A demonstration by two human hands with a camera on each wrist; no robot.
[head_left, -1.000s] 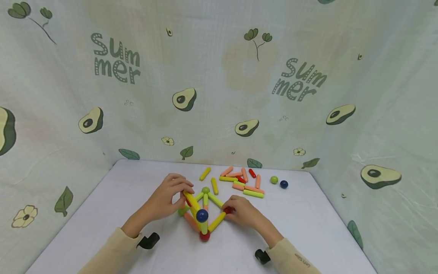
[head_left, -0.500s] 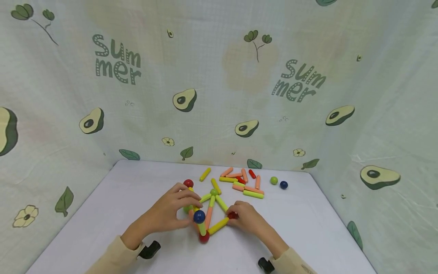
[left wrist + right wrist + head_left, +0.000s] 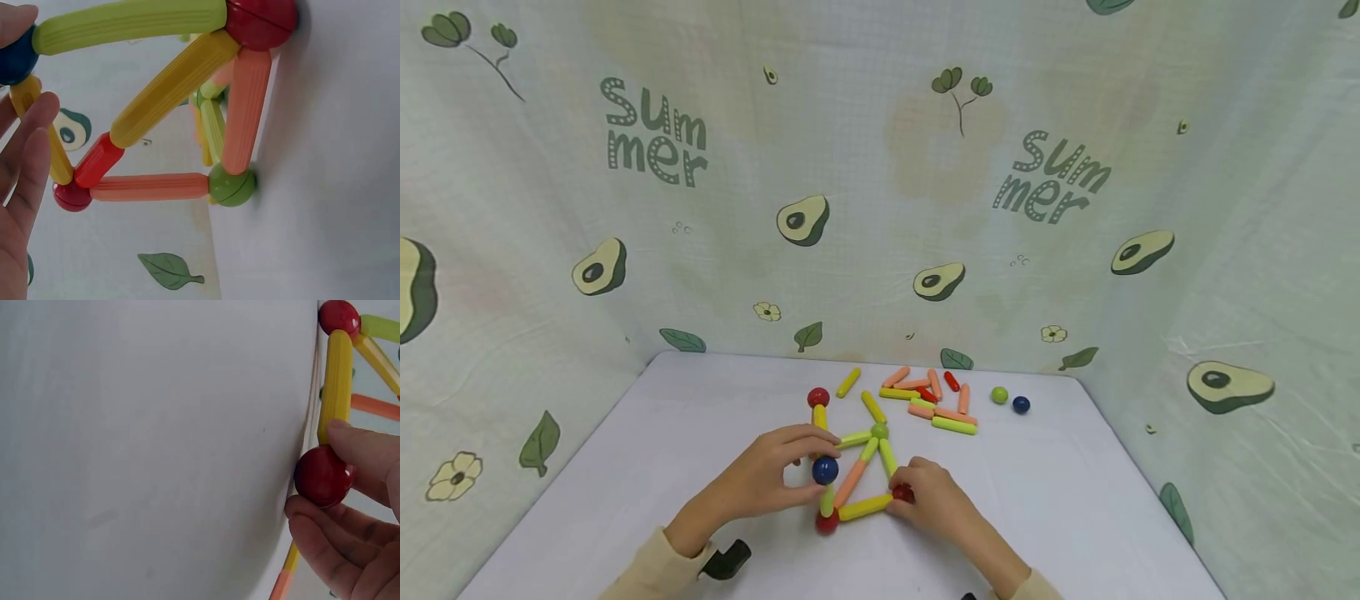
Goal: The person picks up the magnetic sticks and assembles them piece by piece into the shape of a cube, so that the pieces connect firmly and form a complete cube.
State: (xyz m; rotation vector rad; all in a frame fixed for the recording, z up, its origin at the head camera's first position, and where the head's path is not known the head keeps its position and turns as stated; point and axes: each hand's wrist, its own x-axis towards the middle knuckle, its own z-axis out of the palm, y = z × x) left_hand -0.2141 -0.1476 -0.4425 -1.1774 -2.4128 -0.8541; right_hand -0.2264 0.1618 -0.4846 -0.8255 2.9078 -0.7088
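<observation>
A frame of magnetic sticks and balls stands on the white table. My left hand (image 3: 775, 472) holds its raised blue ball (image 3: 825, 470); in the left wrist view the thumb presses that ball and the fingers lie by a yellow stick (image 3: 59, 156). A light green stick (image 3: 131, 25) runs from the blue ball to the front red ball (image 3: 827, 522). With thumb and fingers, my right hand (image 3: 931, 500) pinches the red ball (image 3: 323, 477) at the right corner, where a yellow stick (image 3: 865, 507) ends. Another red ball (image 3: 818, 397) sits at the upper left; a green ball (image 3: 880, 431) is at the back.
Loose salmon, yellow, red and green sticks (image 3: 955, 426) lie in a group towards the back. A loose green ball (image 3: 999, 395) and a dark blue ball (image 3: 1021, 405) are right of them. A printed cloth (image 3: 865, 167) hangs behind the table.
The frame has turned clockwise as seen from above, its right corner coming nearer with my right hand. My left hand has shifted from the upper yellow stick to the blue ball.
</observation>
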